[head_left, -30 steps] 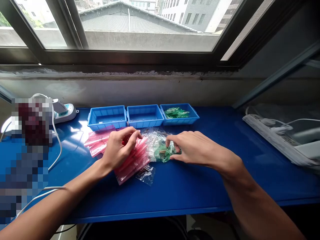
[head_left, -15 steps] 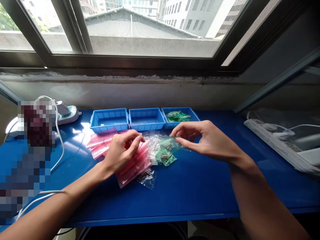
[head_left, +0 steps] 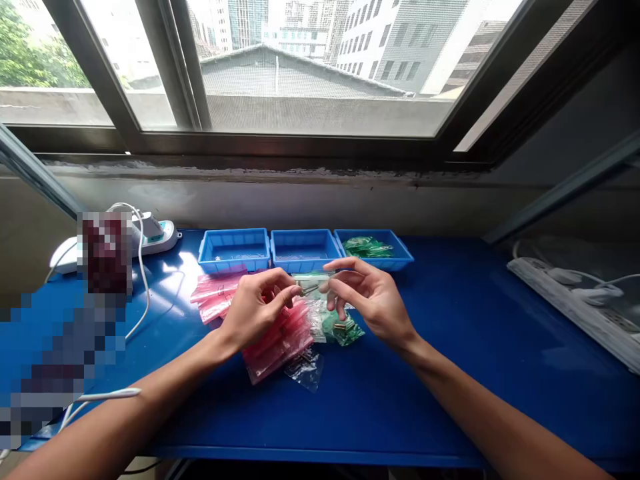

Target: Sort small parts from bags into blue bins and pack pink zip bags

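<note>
My left hand point(head_left: 263, 303) is closed in a pinch on the edge of a small translucent greenish plastic bag point(head_left: 313, 279), in which thin metal pieces show near the fingertips. Just right of it is my right hand point(head_left: 367, 297), its thumb and index finger apart beside the bag. Pink plastic bags point(head_left: 280, 343) lie in a pile under and beside my left hand. Below my right hand are clear bags point(head_left: 319, 327) and a green bag point(head_left: 345, 328) with brass-coloured pieces inside. A clear bag point(head_left: 307, 370) with small dark parts lies nearer the front.
Three blue trays stand in a row at the back: a left tray point(head_left: 235, 267), a middle tray point(head_left: 306, 265) and a right tray point(head_left: 405, 257) holding green bags point(head_left: 369, 247). Power strips point(head_left: 160, 240) and white cables point(head_left: 145, 287) lie at the left; another strip point(head_left: 565, 313) is at the right.
My right hand has moved left towards my left hand, and its thumb and index finger have parted. The green bag it held is now at my left fingertips. The whole view has shifted slightly.
</note>
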Available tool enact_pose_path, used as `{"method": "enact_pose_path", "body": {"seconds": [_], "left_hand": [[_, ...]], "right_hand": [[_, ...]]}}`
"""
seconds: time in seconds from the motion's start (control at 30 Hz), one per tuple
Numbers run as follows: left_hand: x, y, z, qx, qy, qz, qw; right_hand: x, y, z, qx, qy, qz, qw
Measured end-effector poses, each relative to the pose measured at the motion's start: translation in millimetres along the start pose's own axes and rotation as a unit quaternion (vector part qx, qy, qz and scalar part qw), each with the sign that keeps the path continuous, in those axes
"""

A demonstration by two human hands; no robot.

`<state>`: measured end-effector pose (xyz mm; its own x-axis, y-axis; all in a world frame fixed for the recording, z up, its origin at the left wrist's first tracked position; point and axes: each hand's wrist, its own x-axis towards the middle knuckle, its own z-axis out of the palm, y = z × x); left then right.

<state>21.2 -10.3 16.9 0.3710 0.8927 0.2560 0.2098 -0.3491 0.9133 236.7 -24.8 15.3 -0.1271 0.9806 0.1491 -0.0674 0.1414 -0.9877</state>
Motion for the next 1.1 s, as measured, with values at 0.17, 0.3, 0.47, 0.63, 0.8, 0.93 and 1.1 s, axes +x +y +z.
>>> {"method": "enact_pose_path", "body": {"seconds": [0.17,0.3,0.47,0.63,0.8,0.93,1.1], "left_hand": [[-1.5,-0.1,-1.4,0.033,0.034,0.030,0.998],[-1.2,-0.2,-2.8,0.076,0.050,0.051,0.995],[1.6,-0.9,-2.9,0.030,0.036,0.016,0.999],[3.2,1.3,-3.6,-0.042,0.020,-0.032,0.998],[2.7,1.2,-3.0,-0.057,0.018,-0.040,0.997],[1.1,-1.3,-2.2,-0.050,0.015,-0.023,0.998],[-0.3,-2.3,-1.3,0.000,0.035,0.055,0.998]], "right_hand": [[0.7,0.2,-0.7,-0.041,-0.041,0.023,0.998],[-0.6,2.3,0.4,-0.068,-0.048,0.036,0.996],[-2.0,3.5,0.4,-0.068,-0.041,0.040,0.996],[-2.4,0.7,1.7,-0.069,-0.033,0.034,0.996],[-3.2,0.0,3.1,-0.066,-0.020,0.030,0.997],[-3.0,3.2,3.0,-0.047,-0.013,0.026,0.998],[-4.5,9.4,0.4,-0.095,0.014,-0.046,0.994]]}}
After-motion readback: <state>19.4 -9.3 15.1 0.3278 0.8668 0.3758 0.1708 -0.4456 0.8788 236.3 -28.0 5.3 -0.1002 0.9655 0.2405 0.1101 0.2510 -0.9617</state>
